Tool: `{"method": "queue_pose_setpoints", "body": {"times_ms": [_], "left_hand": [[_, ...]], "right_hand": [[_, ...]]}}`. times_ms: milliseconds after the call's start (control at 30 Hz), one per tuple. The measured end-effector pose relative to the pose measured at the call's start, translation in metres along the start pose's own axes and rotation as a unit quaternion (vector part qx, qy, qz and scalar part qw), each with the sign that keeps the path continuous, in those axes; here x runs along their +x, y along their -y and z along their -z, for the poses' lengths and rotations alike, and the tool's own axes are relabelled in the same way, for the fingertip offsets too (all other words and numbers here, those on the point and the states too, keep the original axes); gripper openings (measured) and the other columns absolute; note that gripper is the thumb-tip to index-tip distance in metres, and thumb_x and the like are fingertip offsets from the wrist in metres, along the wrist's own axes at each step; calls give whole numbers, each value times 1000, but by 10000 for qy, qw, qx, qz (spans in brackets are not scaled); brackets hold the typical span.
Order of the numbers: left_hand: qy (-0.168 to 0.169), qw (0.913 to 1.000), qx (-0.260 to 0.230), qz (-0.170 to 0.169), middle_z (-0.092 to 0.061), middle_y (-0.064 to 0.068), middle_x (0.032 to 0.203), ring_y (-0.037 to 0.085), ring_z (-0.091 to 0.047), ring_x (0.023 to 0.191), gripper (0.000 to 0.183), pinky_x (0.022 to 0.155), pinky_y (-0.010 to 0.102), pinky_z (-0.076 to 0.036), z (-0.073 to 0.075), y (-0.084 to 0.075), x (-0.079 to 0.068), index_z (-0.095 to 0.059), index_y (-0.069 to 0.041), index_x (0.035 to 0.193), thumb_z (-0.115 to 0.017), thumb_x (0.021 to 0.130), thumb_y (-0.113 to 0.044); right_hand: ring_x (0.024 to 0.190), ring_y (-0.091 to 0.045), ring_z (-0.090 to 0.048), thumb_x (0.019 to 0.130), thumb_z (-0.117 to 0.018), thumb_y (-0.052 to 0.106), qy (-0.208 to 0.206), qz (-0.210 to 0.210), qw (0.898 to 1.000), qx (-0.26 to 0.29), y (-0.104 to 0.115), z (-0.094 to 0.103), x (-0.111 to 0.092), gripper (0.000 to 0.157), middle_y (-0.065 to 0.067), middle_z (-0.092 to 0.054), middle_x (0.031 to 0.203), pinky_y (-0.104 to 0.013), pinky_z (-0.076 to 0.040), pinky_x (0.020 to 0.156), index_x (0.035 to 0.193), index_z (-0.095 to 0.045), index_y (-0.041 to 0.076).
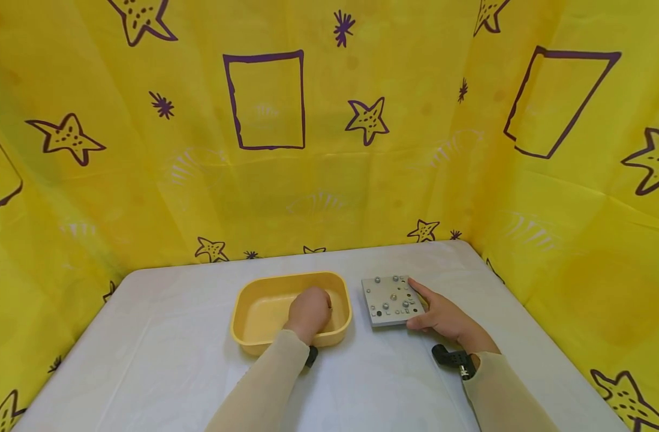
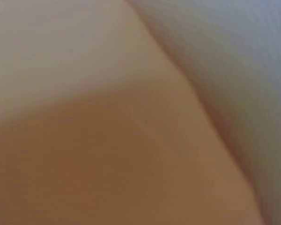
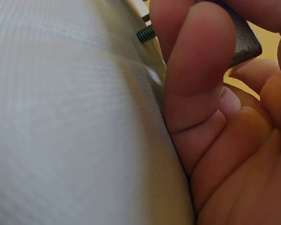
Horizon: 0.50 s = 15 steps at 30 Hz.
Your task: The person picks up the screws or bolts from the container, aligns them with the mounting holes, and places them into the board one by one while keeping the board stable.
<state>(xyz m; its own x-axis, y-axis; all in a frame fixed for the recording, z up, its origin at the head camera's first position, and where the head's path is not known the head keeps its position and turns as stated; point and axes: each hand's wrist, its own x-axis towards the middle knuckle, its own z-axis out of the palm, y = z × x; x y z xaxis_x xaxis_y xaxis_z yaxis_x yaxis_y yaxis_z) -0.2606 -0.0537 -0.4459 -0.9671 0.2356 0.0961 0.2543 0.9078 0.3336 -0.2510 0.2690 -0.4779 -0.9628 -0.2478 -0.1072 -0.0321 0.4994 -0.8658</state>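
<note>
A square grey metal plate (image 1: 387, 305) lies on the table right of centre, with several bolts and holes on its top face. My right hand (image 1: 444, 315) grips its right side, thumb at the near corner and a finger at the far corner. In the right wrist view the curled fingers (image 3: 201, 56) lie against the dark plate edge (image 3: 246, 44), and a threaded bolt end (image 3: 145, 34) sticks out beside them. My left hand (image 1: 310, 312) is inside a yellow plastic bin (image 1: 253, 345), its fingers curled downward; whatever is under them is hidden.
The white table (image 1: 162, 348) runs back to a yellow curtain (image 1: 318, 180) printed with stars, which also hangs along both sides. Black wrist cameras sit on both wrists, the right one (image 1: 453, 358) plainly visible. Skin and sleeve fill much of the blurred left wrist view.
</note>
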Motion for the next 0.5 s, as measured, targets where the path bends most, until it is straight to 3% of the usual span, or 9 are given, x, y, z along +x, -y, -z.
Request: {"method": "queue_pose_setpoints", "body": {"times_ms": [267, 367, 500], "left_hand": [[75, 9980, 555, -307, -55, 1, 68, 18, -52, 64, 23, 61, 37, -50, 1, -5, -2, -60, -13, 68, -62, 87, 0], [253, 9985, 394, -267, -51, 3, 67, 19, -50, 62, 23, 59, 36, -46, 0, -5, -2, -55, -11, 69, -59, 89, -1], [537, 9983, -142, -182, -54, 2, 72, 19, -50, 66, 12, 63, 34, -46, 1, 0, -1, -61, -8, 80, -61, 91, -6]], "right_hand": [[123, -32, -36, 69, -91, 34, -32, 22, 10000, 9, -4, 0, 1, 114, -11, -33, 154, -53, -20, 109, 160, -23, 28], [123, -32, -36, 68, -92, 34, -28, 37, 10000, 57, -5, -1, 2, 114, -10, -33, 154, -53, -19, 110, 160, -24, 29], [124, -33, -35, 69, -92, 32, 7, 89, 9999, 130, -4, -1, 2, 114, -11, -31, 156, -55, -16, 112, 160, -24, 27]]}}
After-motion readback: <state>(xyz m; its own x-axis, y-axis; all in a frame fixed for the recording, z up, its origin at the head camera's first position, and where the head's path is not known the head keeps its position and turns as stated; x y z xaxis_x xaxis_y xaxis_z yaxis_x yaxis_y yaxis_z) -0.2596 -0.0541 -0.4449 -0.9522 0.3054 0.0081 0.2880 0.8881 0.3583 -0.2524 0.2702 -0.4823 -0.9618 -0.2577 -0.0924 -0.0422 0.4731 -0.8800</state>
